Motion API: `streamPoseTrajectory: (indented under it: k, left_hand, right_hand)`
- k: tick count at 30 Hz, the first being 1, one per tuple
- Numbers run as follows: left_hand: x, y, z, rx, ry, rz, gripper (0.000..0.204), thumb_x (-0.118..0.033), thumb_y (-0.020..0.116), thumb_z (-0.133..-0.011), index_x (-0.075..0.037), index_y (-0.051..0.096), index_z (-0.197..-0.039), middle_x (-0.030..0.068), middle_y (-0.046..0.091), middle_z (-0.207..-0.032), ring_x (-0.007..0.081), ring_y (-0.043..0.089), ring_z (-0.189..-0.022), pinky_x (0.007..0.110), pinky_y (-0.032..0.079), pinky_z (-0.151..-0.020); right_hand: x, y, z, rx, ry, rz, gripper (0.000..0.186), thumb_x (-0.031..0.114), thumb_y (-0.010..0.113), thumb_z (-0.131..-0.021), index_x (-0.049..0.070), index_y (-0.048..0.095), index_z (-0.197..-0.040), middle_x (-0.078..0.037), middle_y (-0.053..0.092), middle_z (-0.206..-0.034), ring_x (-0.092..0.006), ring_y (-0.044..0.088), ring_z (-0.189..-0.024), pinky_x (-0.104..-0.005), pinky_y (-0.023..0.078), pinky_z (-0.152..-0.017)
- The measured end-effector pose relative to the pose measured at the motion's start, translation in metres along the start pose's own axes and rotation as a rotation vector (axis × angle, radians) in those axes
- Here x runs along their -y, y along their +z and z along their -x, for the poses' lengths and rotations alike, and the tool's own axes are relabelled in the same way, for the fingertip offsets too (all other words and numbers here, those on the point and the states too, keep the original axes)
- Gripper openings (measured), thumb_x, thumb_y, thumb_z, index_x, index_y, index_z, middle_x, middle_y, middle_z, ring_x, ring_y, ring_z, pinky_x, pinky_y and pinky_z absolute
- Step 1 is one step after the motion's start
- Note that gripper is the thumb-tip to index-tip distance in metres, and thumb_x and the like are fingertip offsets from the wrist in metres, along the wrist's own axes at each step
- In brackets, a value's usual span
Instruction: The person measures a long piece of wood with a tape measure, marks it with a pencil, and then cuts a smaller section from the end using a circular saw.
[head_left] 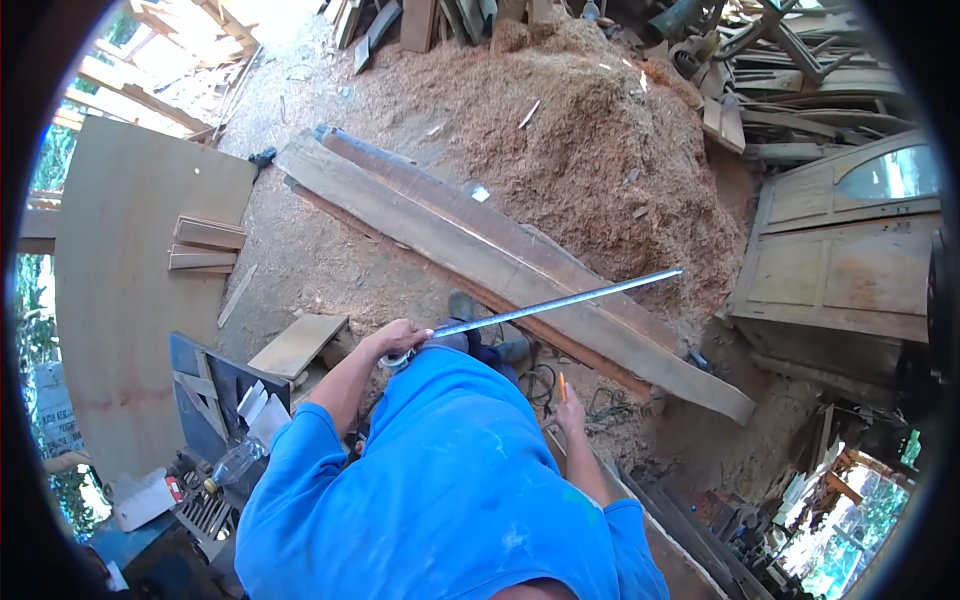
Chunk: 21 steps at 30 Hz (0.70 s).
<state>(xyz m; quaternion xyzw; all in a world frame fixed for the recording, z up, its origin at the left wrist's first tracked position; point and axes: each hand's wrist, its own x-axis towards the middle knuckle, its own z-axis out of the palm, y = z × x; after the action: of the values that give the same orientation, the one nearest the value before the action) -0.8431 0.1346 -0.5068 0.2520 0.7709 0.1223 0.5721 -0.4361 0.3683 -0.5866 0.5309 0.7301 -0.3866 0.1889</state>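
Observation:
My left hand (397,338) grips a tape measure case (398,358), and its silvery blade (560,302) sticks out to the right above the planks. My right hand (570,410) is lower, to the right, holding an orange pencil (562,387) upright. Two long wooden planks (480,250) lie side by side on the sawdust floor, running from upper left to lower right under the blade. My blue shirt (450,490) hides what is directly below me.
A big sawdust heap (600,150) rises behind the planks. A large plywood sheet (130,290) with short boards (205,245) lies left. A wooden door panel (840,250) stands right. Scrap timber sits at the top, a plastic bottle (232,465) and clutter lower left.

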Motion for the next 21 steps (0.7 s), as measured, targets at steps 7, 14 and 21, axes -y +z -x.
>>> streamPoseTrajectory:
  k: [7, 14, 21]
  left_hand:
    - [0.016, -0.029, 0.014, -0.128, 0.045, -0.125, 0.057, -0.055, 0.047, -0.098, -0.006, 0.07, -0.079, 0.0158, 0.067, -0.073, 0.0298, 0.065, -0.072, 0.044, 0.049, -0.067]
    - [0.034, -0.077, 0.02, -0.138, 0.014, -0.137, 0.053, -0.052, 0.049, -0.099, -0.006, 0.069, -0.083, 0.0161, 0.068, -0.076, 0.0315, 0.065, -0.074, 0.044, 0.049, -0.071]
    - [0.091, -0.178, -0.008, -0.048, -0.03, -0.199, 0.052, -0.053, 0.049, -0.099, -0.009, 0.071, -0.083, 0.0128, 0.069, -0.077, 0.0284, 0.065, -0.075, 0.043, 0.05, -0.07]
  right_hand:
    - [-0.062, 0.015, 0.021, -0.181, -0.192, -0.147, 0.062, 0.003, 0.054, -0.083, 0.006, 0.046, -0.144, -0.023, 0.07, -0.092, -0.0312, 0.071, -0.067, -0.0401, 0.055, -0.058]
    - [-0.041, 0.026, 0.007, 0.141, 0.096, -0.115, 0.052, 0.006, 0.046, -0.091, 0.003, 0.047, -0.142, -0.019, 0.068, -0.08, -0.0249, 0.069, -0.06, -0.0382, 0.053, -0.05]
    - [0.068, 0.029, -0.024, 0.175, -0.052, -0.194, 0.044, 0.009, 0.041, -0.095, 0.002, 0.053, -0.137, -0.014, 0.065, -0.076, -0.023, 0.067, -0.059, -0.0357, 0.053, -0.053]
